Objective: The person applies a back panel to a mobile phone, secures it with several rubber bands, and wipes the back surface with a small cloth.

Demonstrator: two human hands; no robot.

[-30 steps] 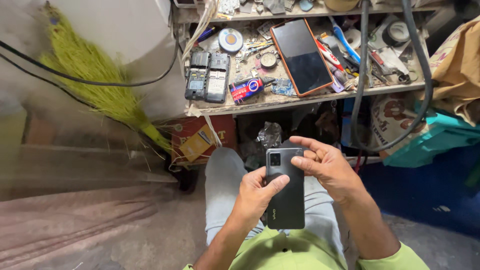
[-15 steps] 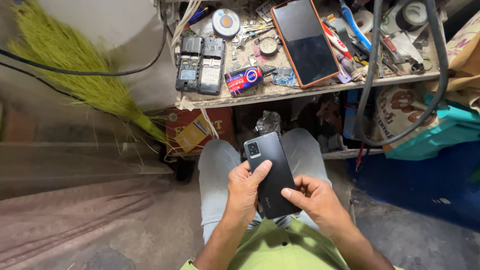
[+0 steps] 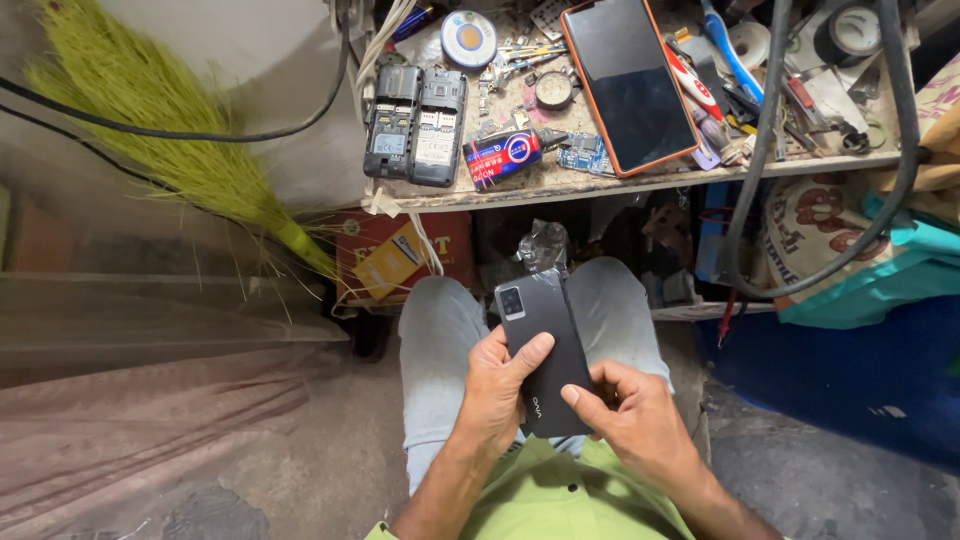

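A dark grey smartphone (image 3: 541,345) lies back side up over my lap, its camera block at the top left corner. My left hand (image 3: 497,390) grips it along the left edge, thumb across the back. My right hand (image 3: 628,410) holds the lower right corner, with its thumb pressed on the bottom of the back cover. My knees in grey trousers (image 3: 435,335) are under the phone.
A cluttered work shelf (image 3: 640,183) is ahead, carrying a tablet in an orange case (image 3: 628,80), two opened small phones (image 3: 415,125), a round tin (image 3: 469,38), a small blue and red tube (image 3: 503,158) and tools. A green broom (image 3: 170,150) leans left. Black cables (image 3: 760,170) hang right.
The phone has come lower and closer to my body. My right hand slid from the upper right side of the phone down to its lower right corner.
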